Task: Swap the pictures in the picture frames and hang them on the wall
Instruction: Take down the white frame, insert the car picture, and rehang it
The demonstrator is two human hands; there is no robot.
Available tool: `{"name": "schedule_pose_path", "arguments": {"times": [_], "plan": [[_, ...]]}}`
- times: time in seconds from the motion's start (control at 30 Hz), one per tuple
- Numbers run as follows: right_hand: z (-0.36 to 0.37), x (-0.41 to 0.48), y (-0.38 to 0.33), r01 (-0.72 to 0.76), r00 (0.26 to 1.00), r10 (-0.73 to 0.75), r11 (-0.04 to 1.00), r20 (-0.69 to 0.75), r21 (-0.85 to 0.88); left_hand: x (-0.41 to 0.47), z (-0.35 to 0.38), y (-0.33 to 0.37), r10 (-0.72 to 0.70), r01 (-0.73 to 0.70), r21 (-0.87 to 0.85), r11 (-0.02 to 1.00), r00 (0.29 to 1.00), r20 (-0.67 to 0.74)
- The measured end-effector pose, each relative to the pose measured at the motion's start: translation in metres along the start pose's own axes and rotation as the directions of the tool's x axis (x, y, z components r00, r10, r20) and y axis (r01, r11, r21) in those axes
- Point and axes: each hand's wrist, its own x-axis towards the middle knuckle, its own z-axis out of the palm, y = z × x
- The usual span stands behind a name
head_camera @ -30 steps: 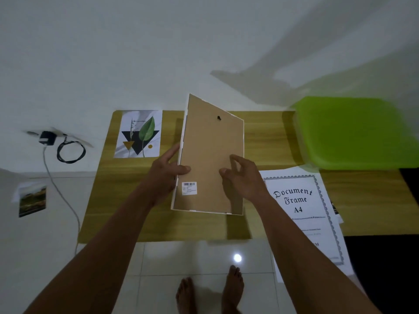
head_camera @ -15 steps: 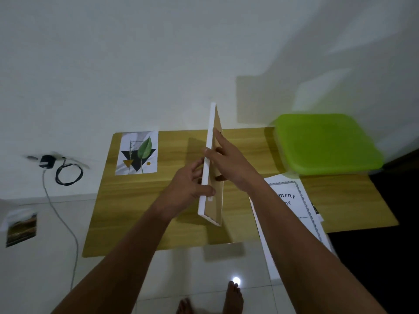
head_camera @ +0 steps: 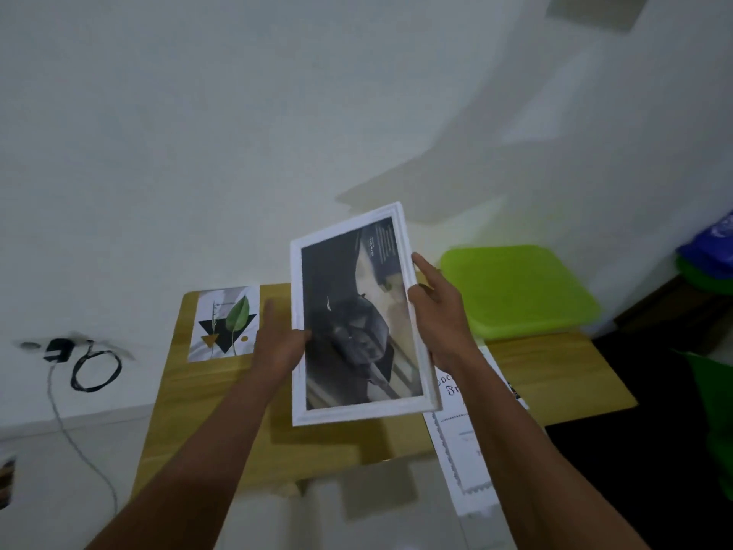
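Looking down past two bare forearms at a matte white wall [head_camera: 198, 133] and, against it, one rectangular table [head_camera: 206, 430] of pale wood grain. Loses the table's far right corner under one glossy lime-green plastic lid [head_camera: 515, 291] with rounded corners.

Holds one white picture frame [head_camera: 357, 414] in the air above the table's middle, tilted, moulded face toward the camera. Shows inside it one dark grey photograph [head_camera: 349, 331], blurred, its subject hard to make out and its small print at top right unreadable. Hides part of one white certificate sheet [head_camera: 464, 462] with an ornate border, which hangs past the table's near edge at the right; only scraps of black lettering visible. Leaves one leaf-and-triangle print [head_camera: 224, 323] flat at the table's far left corner.

Pinches the frame's left rail with the left hand [head_camera: 277, 347]: thumb on the front, one finger straight and blurred beside the rail, the rest hidden behind. Clamps the right rail with the right hand [head_camera: 440, 315]: thumb on the front, forefinger straight along the edge, other fingers hidden.

Shows one black charger with coiled cable [head_camera: 95, 363] left of the table. Cuts off a blue-and-green heap [head_camera: 710, 248] at the right border.
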Motion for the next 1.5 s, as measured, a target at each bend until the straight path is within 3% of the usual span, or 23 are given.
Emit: {"name": "schedule_pose_path", "arguments": {"times": [0.07,0.17,0.37,0.47,0.7,1.07,1.27,1.5], "plan": [[-0.007,-0.005,-0.012,0.022,0.999,-0.021,0.999,-0.029,0.044,0.005,-0.015,0.008,0.004,0.0,-0.038,0.999,0.995,0.1],[-0.016,-0.008,-0.035,0.075,0.997,-0.074,0.995,-0.023,0.061,0.0,-0.038,0.029,0.168,-0.124,-0.226,0.966,0.968,0.185],[-0.042,0.01,-0.091,0.217,0.974,-0.216,0.976,0.07,-0.009,-0.009,-0.081,0.1,0.453,-0.398,-0.293,0.869,0.879,0.148],[-0.052,0.03,-0.121,0.275,0.958,-0.27,0.961,0.093,-0.043,-0.006,-0.094,0.141,0.5,-0.435,-0.332,0.837,0.855,0.139],[-0.072,0.09,-0.182,0.417,0.908,-0.41,0.905,0.081,-0.088,0.015,-0.104,0.224,0.614,-0.596,-0.209,0.775,0.789,0.028],[-0.116,0.206,-0.27,0.574,0.818,-0.548,0.8,0.176,-0.175,0.063,-0.088,0.351,0.755,-0.76,-0.008,0.65,0.647,-0.108],[-0.117,0.254,-0.296,0.625,0.778,-0.617,0.745,0.116,-0.234,0.097,-0.081,0.391,0.793,-0.793,0.106,0.6,0.573,-0.207],[-0.099,0.293,-0.299,0.619,0.78,-0.615,0.735,0.111,-0.275,0.129,-0.073,0.402,0.78,-0.76,0.198,0.62,0.568,-0.262]]}}
